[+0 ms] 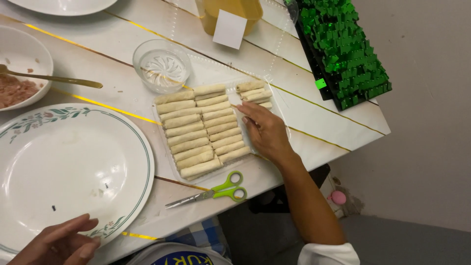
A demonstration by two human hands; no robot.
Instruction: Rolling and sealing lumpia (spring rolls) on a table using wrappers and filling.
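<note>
A: How much room is there at the edges?

B: The white table [314,118] ends in a corner on the right, bare just beyond the clear tray [164,147]; the big flowered plate [64,167] fills the near left; the tray's near edge lies just short of the table edge, with green-handled scissors [213,192] in between.

A: And the hands?

B: The right hand [265,131] reaches in from the near right, palm down, fingers loosely spread, tips on the spring rolls [201,130] at the tray's right side, holding nothing; the left hand [61,243] rests relaxed and empty at the plate's near rim.

A: Counts?

B: Two long columns of about nine or ten rolls each; four more far right; one glass dish [162,66]; one bowl [22,64] with a gold spoon [54,78].
</note>
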